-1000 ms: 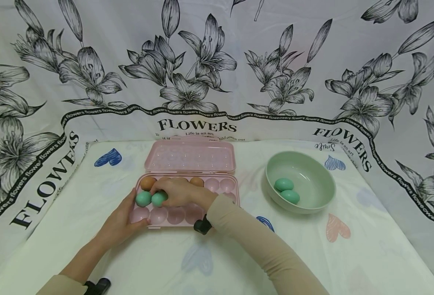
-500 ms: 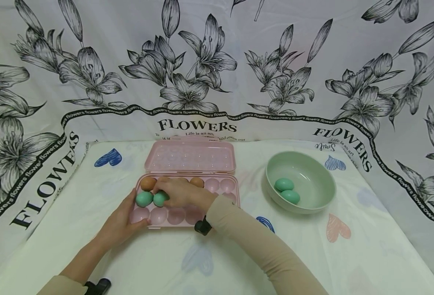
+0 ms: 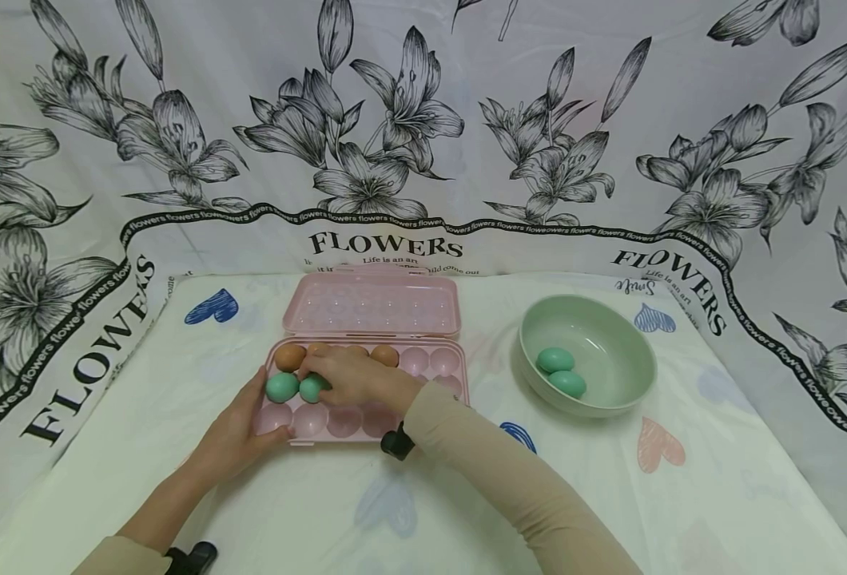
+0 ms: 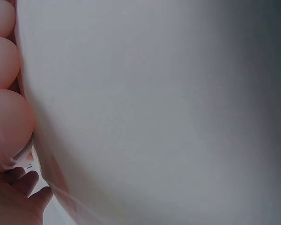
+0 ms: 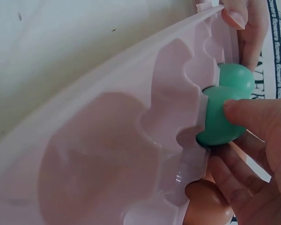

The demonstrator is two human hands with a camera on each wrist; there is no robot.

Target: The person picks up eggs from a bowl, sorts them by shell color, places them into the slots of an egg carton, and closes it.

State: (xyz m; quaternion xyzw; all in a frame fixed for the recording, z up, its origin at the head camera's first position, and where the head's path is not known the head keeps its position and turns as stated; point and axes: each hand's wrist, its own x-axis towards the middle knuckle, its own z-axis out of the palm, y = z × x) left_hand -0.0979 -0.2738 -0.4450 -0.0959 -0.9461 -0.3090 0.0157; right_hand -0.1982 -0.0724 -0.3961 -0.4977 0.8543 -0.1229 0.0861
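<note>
A pink egg box (image 3: 344,441) lies with its lid (image 3: 369,303) folded back behind it. My left hand (image 3: 236,435) holds its left front corner, thumb on the front edge and fingers along the left side. In the middle row, my right hand (image 3: 351,375) pinches a green egg (image 5: 220,117), thumb on the near side and fingers behind. That egg sits in its cup. Another green egg (image 3: 282,387) rests in the cup to its left. Brown eggs (image 3: 290,357) stand in the back row, some partly covered by my right hand. The front row's pink cups (image 3: 310,419) hold no eggs.
To the right stands a light green bowl (image 3: 618,367) with two green eggs (image 3: 566,383) in it. A white cloth (image 3: 452,495) printed with hearts covers the table, and a flower-printed cloth (image 3: 467,160) rises behind and at the sides.
The two green eggs in the box have shifted very slightly right. My right fingers have moved a little, showing more of a brown egg behind them. The left hand stays put.
</note>
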